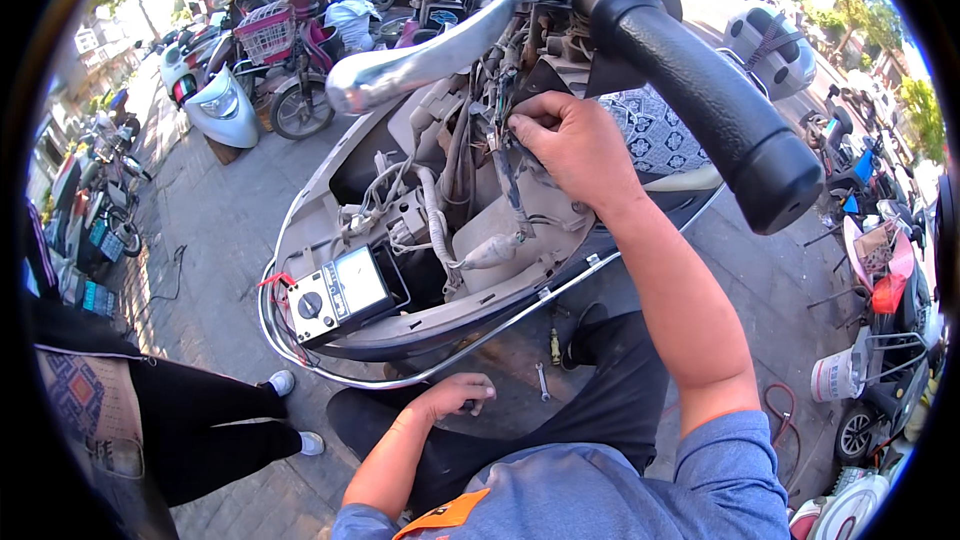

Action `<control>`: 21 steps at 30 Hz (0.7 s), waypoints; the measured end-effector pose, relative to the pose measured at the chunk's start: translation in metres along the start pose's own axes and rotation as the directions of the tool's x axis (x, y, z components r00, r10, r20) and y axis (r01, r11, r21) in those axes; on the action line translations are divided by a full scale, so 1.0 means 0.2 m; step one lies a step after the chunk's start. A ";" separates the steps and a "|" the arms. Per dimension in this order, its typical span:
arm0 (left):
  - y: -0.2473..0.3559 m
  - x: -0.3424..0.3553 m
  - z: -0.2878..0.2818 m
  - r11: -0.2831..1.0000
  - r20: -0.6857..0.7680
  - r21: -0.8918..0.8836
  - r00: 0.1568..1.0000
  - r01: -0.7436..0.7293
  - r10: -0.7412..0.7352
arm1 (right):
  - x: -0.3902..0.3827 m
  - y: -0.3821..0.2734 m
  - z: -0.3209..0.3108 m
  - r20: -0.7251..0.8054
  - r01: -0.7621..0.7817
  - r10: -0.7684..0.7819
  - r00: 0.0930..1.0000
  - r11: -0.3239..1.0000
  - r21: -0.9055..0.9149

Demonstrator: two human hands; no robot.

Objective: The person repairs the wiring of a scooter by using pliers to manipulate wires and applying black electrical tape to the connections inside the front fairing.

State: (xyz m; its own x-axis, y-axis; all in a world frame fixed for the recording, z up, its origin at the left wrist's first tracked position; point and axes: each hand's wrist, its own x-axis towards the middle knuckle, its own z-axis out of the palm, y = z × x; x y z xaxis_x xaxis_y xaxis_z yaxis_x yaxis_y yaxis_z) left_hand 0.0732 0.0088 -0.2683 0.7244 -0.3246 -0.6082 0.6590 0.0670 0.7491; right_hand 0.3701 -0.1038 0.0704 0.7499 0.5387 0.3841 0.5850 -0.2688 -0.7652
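My right hand [578,148] reaches into the opened front of a scooter. Its thumb and forefinger are pinched together on a wire at the wiring bundle [503,145] below the handlebar; the exact spot is partly hidden by the fingers. My left hand [455,396] is by my knee, fingers curled round something dark and small that I cannot make out. An analogue multimeter [340,292] with a round dial knob lies tilted on the scooter's front body panel [430,325], a red lead at its left side. Grey connectors and a taped hose [432,202] sit inside the body.
A black handlebar grip [705,105] and a silver brake lever [430,55] jut out above my arm. A spanner [542,381] lies on the paving. Someone in black trousers [205,420] stands at the left. Parked scooters, a white bucket [838,377] and a red hose [785,420] are around.
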 end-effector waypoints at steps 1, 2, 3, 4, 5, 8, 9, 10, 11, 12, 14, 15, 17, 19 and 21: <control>0.02 -0.02 0.03 0.999 0.031 -0.041 0.999 -0.029 0.030 | 0.00 0.03 0.01 -0.024 0.026 -0.026 0.999 1.000 -0.009; 0.14 -0.09 0.08 0.996 0.120 -0.009 0.989 -0.088 0.089 | 0.00 0.10 0.01 -0.042 0.054 -0.053 0.998 0.998 0.027; 0.33 -0.19 0.14 0.989 0.213 0.019 0.967 -0.150 0.143 | 0.01 0.19 0.02 0.008 0.055 -0.061 0.998 0.944 0.326; 0.52 -0.29 0.20 0.976 0.303 0.036 0.933 -0.215 0.194 | 0.02 0.28 0.04 0.059 0.023 -0.072 0.996 0.804 0.594; 0.67 -0.38 0.24 0.876 0.312 0.178 0.871 -0.447 0.381 | 0.04 0.34 0.06 0.098 -0.014 -0.102 0.990 0.620 0.784; 1.18 -0.67 0.28 0.690 0.150 0.300 0.747 -0.659 0.648 | 0.07 0.40 0.10 0.094 -0.025 -0.080 0.992 0.613 0.790; 1.31 -0.71 0.31 0.586 -0.065 0.444 0.628 -0.678 0.776 | 0.06 0.38 0.11 0.083 -0.002 -0.084 0.993 0.691 0.723; 1.44 -0.73 0.32 0.527 -0.251 0.627 0.491 -0.574 0.834 | 0.05 0.36 0.10 0.064 0.023 -0.083 0.994 0.767 0.642; 1.58 -0.73 0.33 0.572 -0.420 0.683 0.396 -0.454 0.817 | 0.03 0.33 0.07 0.040 0.096 -0.136 0.990 0.849 0.520; 1.68 -0.69 0.30 0.493 -0.456 0.792 0.188 -0.360 0.870 | 0.02 0.28 0.04 0.032 0.158 -0.188 0.982 0.895 0.418; 1.86 -0.62 0.22 0.422 -0.421 0.881 0.050 -0.216 0.905 | 0.01 0.19 0.00 0.023 0.262 -0.274 0.962 0.939 0.221; 1.93 -0.59 0.19 0.411 -0.407 0.902 0.056 -0.131 0.912 | 0.01 0.19 0.00 0.025 0.264 -0.274 0.961 0.944 0.197; 1.95 -0.51 0.08 0.314 -0.311 0.949 0.108 -0.017 0.944 | 0.03 0.17 0.02 0.042 0.267 -0.277 0.960 0.951 0.158; 1.98 -0.44 0.05 0.322 -0.321 0.947 0.106 0.011 0.941 | 0.06 0.25 0.06 0.020 0.191 -0.200 0.980 0.955 0.226; 1.98 -0.40 0.02 0.351 -0.348 0.936 0.079 -0.021 0.934 | 0.07 0.27 0.09 0.021 0.095 -0.102 0.995 0.972 0.214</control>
State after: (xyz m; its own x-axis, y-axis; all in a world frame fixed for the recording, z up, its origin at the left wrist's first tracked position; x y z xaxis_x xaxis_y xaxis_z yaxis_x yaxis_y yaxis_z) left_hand 0.2760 0.0581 0.0772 0.7436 0.3653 0.5600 0.0267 -0.8531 0.5211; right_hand 0.4069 -0.0956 0.0245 0.6796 0.5802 0.4490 0.5739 -0.0393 -0.8179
